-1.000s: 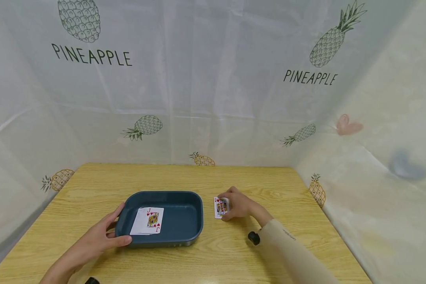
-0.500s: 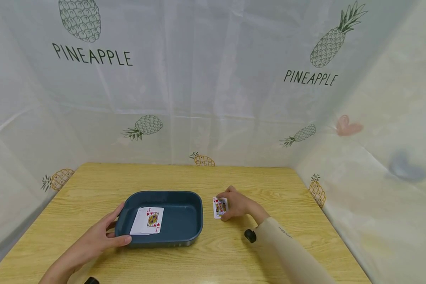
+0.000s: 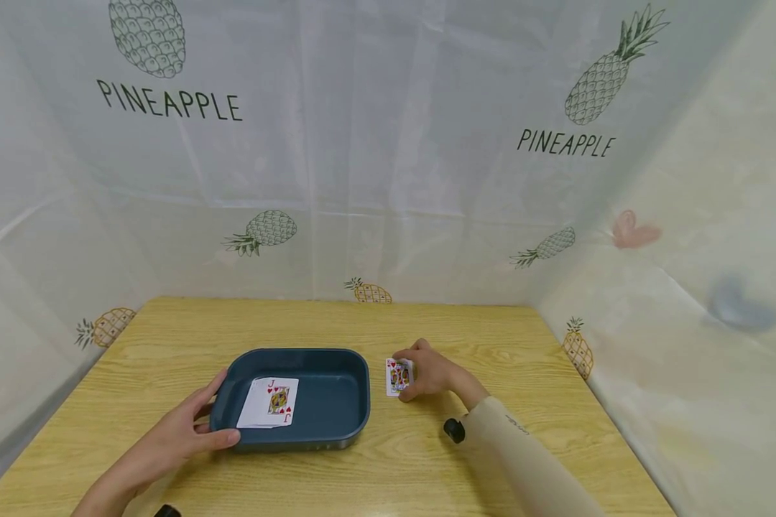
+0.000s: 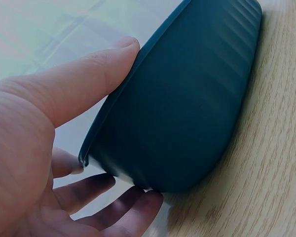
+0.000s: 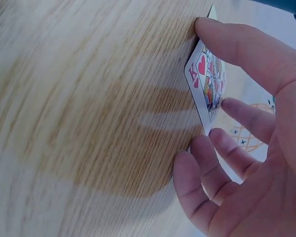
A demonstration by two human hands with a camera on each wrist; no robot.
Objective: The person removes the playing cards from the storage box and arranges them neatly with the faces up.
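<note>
My right hand (image 3: pixel 430 370) is over the table just right of the tray, pinching a king of hearts playing card (image 3: pixel 398 378) by its edges. In the right wrist view, the thumb lies at one end of that card (image 5: pixel 213 81) and the fingers at the other, low over the wood. My left hand (image 3: pixel 190 429) grips the left end of a dark blue tray (image 3: pixel 326 434), thumb on the near rim and fingers around the far side. Inside the tray, on its left part, lies a small pile of cards with a jack of hearts (image 3: pixel 279 401) on top.
The wood-grain table (image 3: pixel 388 474) extends around the tray on every side. Behind it hangs a pale curtain (image 3: pixel 388 179) printed with pineapples, which also closes off the left and right sides.
My right hand has slid slightly left with the king of hearts, bringing it a little closer to the tray. The left hand and the tray have stayed where they were.
</note>
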